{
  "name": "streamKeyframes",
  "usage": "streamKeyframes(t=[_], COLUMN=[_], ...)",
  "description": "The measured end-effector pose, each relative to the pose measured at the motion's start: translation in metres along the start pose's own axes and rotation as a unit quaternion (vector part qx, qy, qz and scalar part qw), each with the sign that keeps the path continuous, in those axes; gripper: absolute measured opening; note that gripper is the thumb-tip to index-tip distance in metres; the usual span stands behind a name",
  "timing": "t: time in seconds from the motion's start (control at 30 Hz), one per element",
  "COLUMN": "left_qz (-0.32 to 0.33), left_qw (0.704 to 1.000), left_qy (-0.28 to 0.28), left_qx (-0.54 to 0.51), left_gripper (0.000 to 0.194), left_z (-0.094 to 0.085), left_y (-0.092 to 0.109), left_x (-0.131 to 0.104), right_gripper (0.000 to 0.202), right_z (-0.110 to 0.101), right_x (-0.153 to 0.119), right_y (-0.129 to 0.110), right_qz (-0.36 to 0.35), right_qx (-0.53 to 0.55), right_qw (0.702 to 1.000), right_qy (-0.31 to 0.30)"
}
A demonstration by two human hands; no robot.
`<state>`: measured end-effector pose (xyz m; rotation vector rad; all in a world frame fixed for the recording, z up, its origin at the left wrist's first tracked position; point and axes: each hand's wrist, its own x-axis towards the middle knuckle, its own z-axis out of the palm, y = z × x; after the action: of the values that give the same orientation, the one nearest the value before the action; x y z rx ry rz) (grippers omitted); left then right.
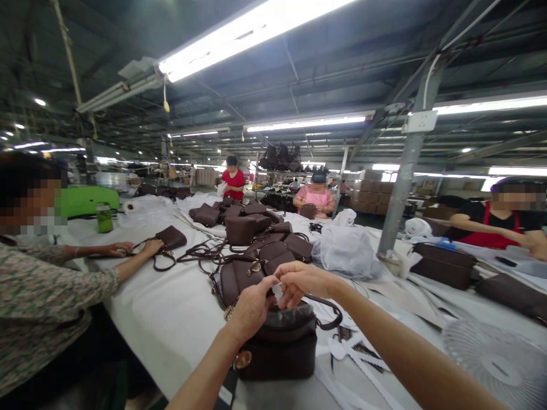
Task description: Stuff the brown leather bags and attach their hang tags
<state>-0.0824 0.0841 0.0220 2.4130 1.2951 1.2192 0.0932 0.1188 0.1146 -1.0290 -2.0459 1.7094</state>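
Directly in front of me a dark brown handbag (277, 356) stands upright on the white-covered table, its top open and clear plastic showing in the opening. Over that opening my left hand (252, 304) and my right hand (305, 282) meet, fingers pinched together. Between them is a small piece of thin, whitish, translucent plastic (277, 293). A dark strap (331, 319) loops out at the bag's right side. On its lower left hangs a round gold charm (243, 359). Just behind lie more brown bags (233, 279), one with a gold ornament.
A pile of brown bags (241, 229) covers the table's middle. Right of it sits crumpled white plastic (346, 250), near a metal post (399, 188). A white fan (496, 361) stands at lower right. At left, a co-worker's hands (151, 248) touch a small bag (171, 236); other people work farther back.
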Motion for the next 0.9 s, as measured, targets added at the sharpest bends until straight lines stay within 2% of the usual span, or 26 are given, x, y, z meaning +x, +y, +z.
streamKeyframes(t=[0.13, 0.23, 0.27, 0.3, 0.37, 0.4, 0.43, 0.47, 0.5, 0.6, 0.67, 0.73, 0.8, 0.9], left_qz=[-0.020, -0.026, -0.033, -0.043, -0.062, -0.066, -0.065, -0.060, -0.051, -0.020, -0.003, -0.005, -0.038, -0.073], left_qw=[1.000, 0.999, 0.999, 0.998, 0.998, 0.997, 0.996, 0.994, 0.992, 0.988, 0.986, 0.987, 0.990, 0.988], left_qy=[0.016, 0.034, 0.033, 0.027, -0.006, -0.033, -0.061, -0.088, -0.111, -0.151, -0.159, -0.138, -0.111, -0.133], left_qx=[-0.010, -0.026, -0.027, -0.022, 0.000, 0.013, 0.025, 0.032, 0.033, 0.008, -0.039, -0.083, -0.076, -0.026], left_gripper=[0.035, 0.030, 0.026, 0.023, 0.017, 0.014, 0.012, 0.010, 0.010, 0.012, 0.017, 0.023, 0.025, 0.035], left_z=[0.005, 0.005, 0.004, 0.003, 0.001, 0.000, -0.002, -0.005, -0.008, -0.023, -0.033, -0.038, -0.035, -0.024], left_y=[-0.002, -0.001, -0.001, 0.000, 0.000, 0.000, 0.000, -0.001, -0.001, 0.002, 0.006, 0.011, 0.015, 0.017], left_x=[0.000, 0.000, 0.001, 0.002, 0.004, 0.006, 0.008, 0.010, 0.012, 0.017, 0.020, 0.022, 0.023, 0.022], right_gripper=[0.017, 0.009, 0.008, 0.010, 0.013, 0.014, 0.014, 0.015, 0.016, 0.015, 0.013, 0.013, 0.014, 0.014], right_z=[0.004, 0.009, 0.012, 0.016, 0.023, 0.027, 0.029, 0.030, 0.030, 0.021, 0.014, 0.013, 0.020, 0.036], right_x=[0.001, 0.001, 0.000, -0.001, -0.003, -0.003, -0.002, -0.001, 0.001, 0.011, 0.017, 0.018, 0.017, 0.016], right_y=[-0.001, -0.005, -0.007, -0.009, -0.013, -0.015, -0.017, -0.018, -0.018, -0.018, -0.017, -0.018, -0.023, -0.033], right_qz=[-0.005, -0.018, -0.043, -0.078, -0.161, -0.199, -0.229, -0.254, -0.276, -0.309, -0.293, -0.262, -0.247, -0.257], right_qx=[-0.053, -0.189, -0.271, -0.366, -0.538, -0.591, -0.615, -0.612, -0.586, -0.449, -0.373, -0.342, -0.365, -0.444], right_qw=[0.998, 0.979, 0.957, 0.919, 0.807, 0.755, 0.722, 0.711, 0.717, 0.775, 0.819, 0.847, 0.840, 0.791], right_qy=[0.037, 0.074, 0.098, 0.129, 0.182, 0.200, 0.218, 0.236, 0.257, 0.320, 0.323, 0.313, 0.315, 0.333])
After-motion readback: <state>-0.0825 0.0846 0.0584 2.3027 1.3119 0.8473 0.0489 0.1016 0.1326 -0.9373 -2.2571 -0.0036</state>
